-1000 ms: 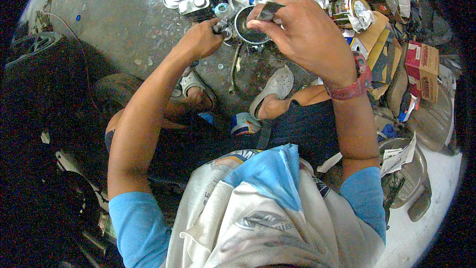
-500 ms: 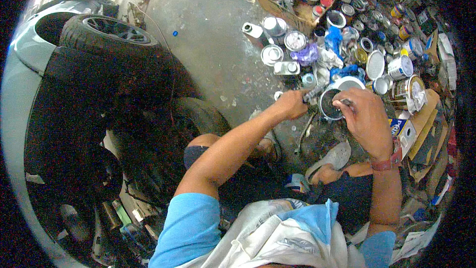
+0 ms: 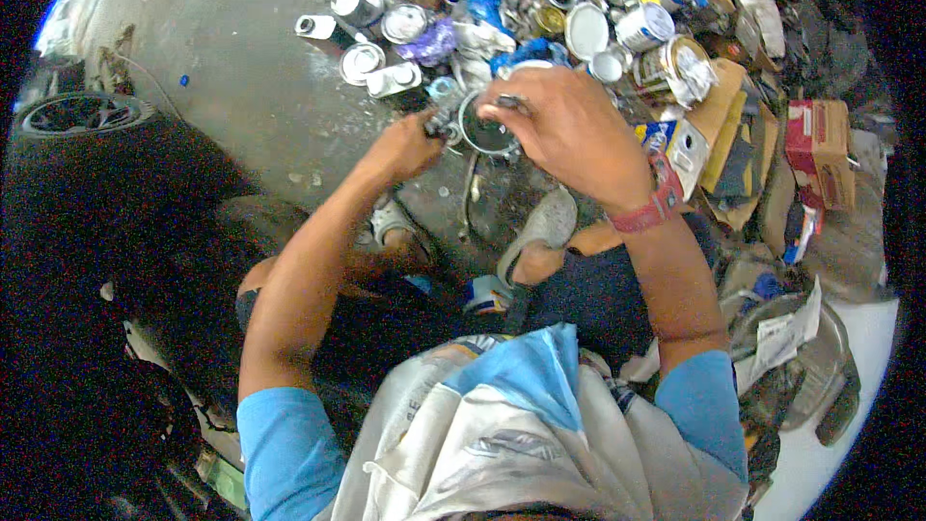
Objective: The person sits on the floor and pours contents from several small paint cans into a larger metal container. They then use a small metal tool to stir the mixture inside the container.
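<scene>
My left hand (image 3: 403,149) is closed around a grey metal tool (image 3: 445,123), whose shape is partly hidden by the fingers. Right beside it is an open round cup (image 3: 490,138) with a pale rim and a dark inside. Over the cup's mouth, my right hand (image 3: 577,130) pinches a short dark stick-like piece (image 3: 511,101); its lower end is hidden. A red watch (image 3: 656,198) is on my right wrist. Below the cup, a thin bent metal rod or tube (image 3: 468,198) runs toward the floor between my feet.
Paint cans (image 3: 586,31), a purple rag (image 3: 429,44) and blue rags (image 3: 487,2) crowd the floor ahead. Flattened cardboard (image 3: 719,130) and a red-and-brown box (image 3: 818,154) are at right. At left are a wheel (image 3: 87,116) and a dark vehicle underside.
The view has swung to the right, so everything sits farther left and more of the right side shows. Both hands stay at the cup, the right one still pinching the dark piece above it.
</scene>
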The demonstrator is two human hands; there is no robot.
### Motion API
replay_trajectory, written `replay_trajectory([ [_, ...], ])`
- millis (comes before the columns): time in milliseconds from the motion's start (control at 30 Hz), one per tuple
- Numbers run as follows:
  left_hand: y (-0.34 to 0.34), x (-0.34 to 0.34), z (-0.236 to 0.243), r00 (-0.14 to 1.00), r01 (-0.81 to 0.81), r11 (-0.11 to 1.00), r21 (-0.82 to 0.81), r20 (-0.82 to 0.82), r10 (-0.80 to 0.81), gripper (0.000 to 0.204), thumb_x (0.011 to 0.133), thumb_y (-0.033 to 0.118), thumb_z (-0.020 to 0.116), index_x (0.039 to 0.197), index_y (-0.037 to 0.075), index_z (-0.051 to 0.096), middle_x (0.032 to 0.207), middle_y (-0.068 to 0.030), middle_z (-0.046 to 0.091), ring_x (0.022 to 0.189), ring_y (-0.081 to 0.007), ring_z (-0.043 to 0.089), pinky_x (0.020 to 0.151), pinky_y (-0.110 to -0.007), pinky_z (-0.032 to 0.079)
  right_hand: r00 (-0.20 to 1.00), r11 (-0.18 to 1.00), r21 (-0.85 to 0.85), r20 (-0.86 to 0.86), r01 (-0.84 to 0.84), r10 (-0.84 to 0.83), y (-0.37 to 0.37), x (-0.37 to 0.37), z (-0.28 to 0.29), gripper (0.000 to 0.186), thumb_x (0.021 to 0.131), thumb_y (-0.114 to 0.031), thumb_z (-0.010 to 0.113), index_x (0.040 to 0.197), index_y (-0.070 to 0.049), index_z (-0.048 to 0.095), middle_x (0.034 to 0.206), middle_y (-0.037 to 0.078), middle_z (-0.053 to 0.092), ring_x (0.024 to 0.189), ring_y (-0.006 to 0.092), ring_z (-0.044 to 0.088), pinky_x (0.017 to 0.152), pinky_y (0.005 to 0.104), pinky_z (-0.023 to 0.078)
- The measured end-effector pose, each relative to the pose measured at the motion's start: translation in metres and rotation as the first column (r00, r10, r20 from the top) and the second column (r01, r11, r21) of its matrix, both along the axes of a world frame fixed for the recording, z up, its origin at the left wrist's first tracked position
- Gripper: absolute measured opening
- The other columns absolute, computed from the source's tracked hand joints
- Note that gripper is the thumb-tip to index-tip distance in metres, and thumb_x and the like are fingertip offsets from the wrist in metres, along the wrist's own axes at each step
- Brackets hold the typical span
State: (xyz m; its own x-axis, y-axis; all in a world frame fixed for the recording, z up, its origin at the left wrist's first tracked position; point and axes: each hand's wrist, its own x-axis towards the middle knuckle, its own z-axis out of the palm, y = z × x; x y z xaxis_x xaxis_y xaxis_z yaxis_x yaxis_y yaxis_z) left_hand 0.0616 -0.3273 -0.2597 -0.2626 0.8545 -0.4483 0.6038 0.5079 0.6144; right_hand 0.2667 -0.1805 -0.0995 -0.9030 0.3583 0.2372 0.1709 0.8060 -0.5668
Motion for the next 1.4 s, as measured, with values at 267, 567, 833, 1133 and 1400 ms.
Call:
replay_trajectory([
  [267, 0.005, 0.008, 0.005, 0.998, 0.022, 0.999, -0.034, 0.054, -0.020, 0.052, 0.093, 0.031, 0.065, 0.138, 0.004, 0.067, 0.117, -0.0327, 0.072, 0.112, -0.0490, 0.070, 0.101, -0.054, 0.053, 0.998, 0.998, 0.058, 0.063, 0.009, -0.013, -0.002, 0.004, -0.010, 0.028, 0.096, -0.031, 0.071, 0.095, -0.003, 0.074, 0.086, 0.020, 0.071, 0.084, 0.0417, 0.070, 0.076, 0.0537, 0.055],
  [567, 0.006, 0.006, 0.000, 0.998, 0.033, 0.998, -0.045, 0.046, -0.031, 0.058, 0.090, 0.026, 0.065, 0.145, 0.007, 0.062, 0.119, -0.0324, 0.072, 0.114, -0.0481, 0.069, 0.103, -0.054, 0.053, 0.997, 0.995, 0.101, 0.073, 0.018, -0.026, -0.004, 0.006, -0.017, 0.032, 0.099, -0.035, 0.072, 0.098, -0.003, 0.077, 0.083, 0.020, 0.069, 0.081, 0.0419, 0.067, 0.075, 0.0509, 0.053],
  [833, 0.006, 0.005, 0.001, 0.997, 0.034, 0.995, -0.088, 0.079, -0.027, 0.058, 0.092, 0.030, 0.066, 0.146, 0.011, 0.062, 0.118, -0.0312, 0.073, 0.112, -0.0485, 0.070, 0.100, -0.055, 0.054, 0.982, 0.986, 0.163, 0.183, 0.011, -0.041, -0.004, 0.005, -0.013, 0.033, 0.097, -0.034, 0.071, 0.102, -0.002, 0.076, 0.086, 0.021, 0.070, 0.084, 0.0432, 0.069, 0.077, 0.0542, 0.056],
  [1133, 0.002, 0.003, -0.015, 0.997, 0.039, 0.999, 0.001, 0.063, -0.039, 0.055, 0.095, 0.035, 0.066, 0.145, 0.013, 0.064, 0.115, -0.0305, 0.074, 0.111, -0.0476, 0.070, 0.099, -0.054, 0.054, 0.997, 0.997, 0.072, 0.073, 0.014, -0.020, -0.004, 0.004, -0.010, 0.031, 0.096, -0.033, 0.073, 0.093, -0.003, 0.074, 0.087, 0.021, 0.071, 0.087, 0.0423, 0.070, 0.080, 0.0523, 0.056],
  [1400, 0.005, 0.004, -0.007, 0.998, 0.028, 1.000, -0.011, 0.063, -0.027, 0.054, 0.095, 0.036, 0.067, 0.142, 0.009, 0.065, 0.114, -0.0301, 0.074, 0.110, -0.0478, 0.070, 0.098, -0.054, 0.054, 0.994, 0.997, 0.076, 0.109, -0.001, -0.007, -0.003, 0.004, -0.020, 0.030, 0.096, -0.032, 0.073, 0.102, -0.003, 0.074, 0.095, 0.020, 0.072, 0.092, 0.0404, 0.070, 0.083, 0.0520, 0.056],
])
